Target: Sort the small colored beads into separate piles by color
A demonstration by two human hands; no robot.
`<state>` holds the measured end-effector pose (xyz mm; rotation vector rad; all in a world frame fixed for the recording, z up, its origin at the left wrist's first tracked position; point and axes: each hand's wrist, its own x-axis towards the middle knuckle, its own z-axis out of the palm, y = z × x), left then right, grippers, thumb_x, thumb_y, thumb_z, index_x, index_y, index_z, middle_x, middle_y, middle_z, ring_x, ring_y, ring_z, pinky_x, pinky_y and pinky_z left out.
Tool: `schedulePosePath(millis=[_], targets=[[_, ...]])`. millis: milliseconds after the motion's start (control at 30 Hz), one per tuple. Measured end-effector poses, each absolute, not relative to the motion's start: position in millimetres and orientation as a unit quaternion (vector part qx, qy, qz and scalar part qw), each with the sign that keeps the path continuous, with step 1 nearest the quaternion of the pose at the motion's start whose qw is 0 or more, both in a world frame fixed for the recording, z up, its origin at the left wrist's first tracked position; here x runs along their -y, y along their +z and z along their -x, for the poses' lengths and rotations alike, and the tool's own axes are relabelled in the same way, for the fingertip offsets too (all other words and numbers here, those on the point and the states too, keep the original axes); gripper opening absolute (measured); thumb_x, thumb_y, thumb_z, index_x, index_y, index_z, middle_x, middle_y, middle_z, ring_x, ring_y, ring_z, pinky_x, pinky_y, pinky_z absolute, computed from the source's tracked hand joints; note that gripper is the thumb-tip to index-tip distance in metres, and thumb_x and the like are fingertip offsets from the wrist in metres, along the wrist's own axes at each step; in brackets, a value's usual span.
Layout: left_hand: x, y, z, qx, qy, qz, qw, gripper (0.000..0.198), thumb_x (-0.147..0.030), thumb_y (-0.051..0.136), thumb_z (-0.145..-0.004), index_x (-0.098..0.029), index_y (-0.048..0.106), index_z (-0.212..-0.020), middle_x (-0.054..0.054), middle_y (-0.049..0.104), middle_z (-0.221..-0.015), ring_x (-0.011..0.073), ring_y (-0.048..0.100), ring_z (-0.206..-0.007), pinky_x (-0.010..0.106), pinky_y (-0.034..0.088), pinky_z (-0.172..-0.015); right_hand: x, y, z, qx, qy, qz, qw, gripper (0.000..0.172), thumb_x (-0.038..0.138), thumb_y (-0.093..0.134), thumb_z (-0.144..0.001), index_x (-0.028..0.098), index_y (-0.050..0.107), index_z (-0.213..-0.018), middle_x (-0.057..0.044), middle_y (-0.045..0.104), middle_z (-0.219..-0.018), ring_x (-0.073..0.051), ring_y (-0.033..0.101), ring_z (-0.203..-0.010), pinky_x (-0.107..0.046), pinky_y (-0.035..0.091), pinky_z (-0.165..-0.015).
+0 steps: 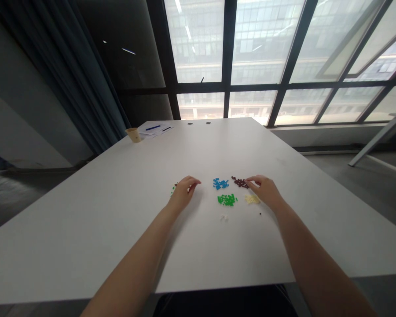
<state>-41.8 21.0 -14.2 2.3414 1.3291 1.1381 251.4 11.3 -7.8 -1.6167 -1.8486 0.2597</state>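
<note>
Over the white table, my left hand (pixel 183 193) hovers with thumb and fingertips drawn together. Whatever those tips may hold is too small to make out. Partly hidden behind this hand are some green and dark pieces (pixel 173 188). At the right edge of a pile of dark brown pieces (pixel 240 182), my right hand (pixel 263 186) has its thumb and forefinger closed; I cannot see what is between them. Left of the brown pile lie blue pieces (pixel 221 183). Green pieces (pixel 227 200) and pale yellow pieces (pixel 252 199) are heaped nearer me.
A few white pieces (pixel 224 218) and one small dark piece (pixel 260 214) lie nearer the front of the table (pixel 198 259). At the far left, a tan cup (pixel 133 135) stands beside papers (pixel 158 130) with a blue pen (pixel 152 127) on them.
</note>
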Motion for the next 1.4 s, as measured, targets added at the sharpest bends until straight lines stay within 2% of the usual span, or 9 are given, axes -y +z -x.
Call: schedulePosePath(millis=[167, 367, 600, 1033, 1400], targets=[[6, -13, 9, -0.390, 0.465, -0.786, 0.120, 0.018, -0.026, 0.051, -0.080, -0.021, 0.059, -0.095, 0.003, 0.067, -0.084, 0.0122, 0.062, -0.077, 0.026, 0.049, -0.074, 1, -9, -216, 0.772, 0.108, 0.486, 0.396, 0.020, 0.027, 0.051, -0.078, 0.020, 0.068, -0.083, -0.002, 0.059, -0.066, -0.012, 0.050, -0.059, -0.024, 0.038, -0.059], [17, -14, -1, -0.388, 0.499, -0.762, 0.137, 0.016, -0.030, 0.059, -0.074, -0.020, 0.055, -0.086, 0.000, 0.067, -0.076, 0.0111, 0.063, -0.070, 0.023, 0.052, -0.066, 19, -2, -190, 0.804, 0.097, 0.390, 0.438, 0.013, 0.024, 0.056, -0.077, 0.021, 0.067, -0.084, -0.002, 0.057, -0.067, -0.013, 0.052, -0.066, -0.027, 0.041, -0.067], [17, -13, 1, -0.364, 0.499, -0.779, 0.111, 0.010, -0.024, 0.060, -0.074, -0.020, 0.057, -0.081, 0.000, 0.065, -0.075, 0.0099, 0.062, -0.071, 0.021, 0.051, -0.066, 22, 1, -188, 0.809, 0.096, 0.373, 0.444, 0.011, 0.023, 0.058, -0.076, 0.022, 0.066, -0.083, -0.001, 0.057, -0.067, -0.013, 0.053, -0.067, -0.029, 0.042, -0.071], [16, -14, 1, -0.304, 0.530, -0.784, 0.114, 0.011, -0.018, 0.062, -0.072, -0.019, 0.056, -0.080, 0.000, 0.063, -0.074, 0.0101, 0.060, -0.070, 0.022, 0.050, -0.066, 25, 1, -183, 0.818, 0.095, 0.351, 0.446, 0.009, 0.026, 0.059, -0.076, 0.022, 0.066, -0.079, -0.001, 0.055, -0.065, -0.013, 0.051, -0.066, -0.027, 0.041, -0.068], [19, -16, -2, -0.332, 0.518, -0.775, 0.140, 0.007, -0.024, 0.060, -0.073, -0.019, 0.057, -0.077, 0.001, 0.064, -0.073, 0.0108, 0.061, -0.069, 0.023, 0.050, -0.066, 25, 0, -181, 0.811, 0.105, 0.352, 0.456, 0.010, 0.028, 0.057, -0.077, 0.022, 0.066, -0.077, -0.001, 0.056, -0.064, -0.013, 0.051, -0.065, -0.027, 0.042, -0.066]])
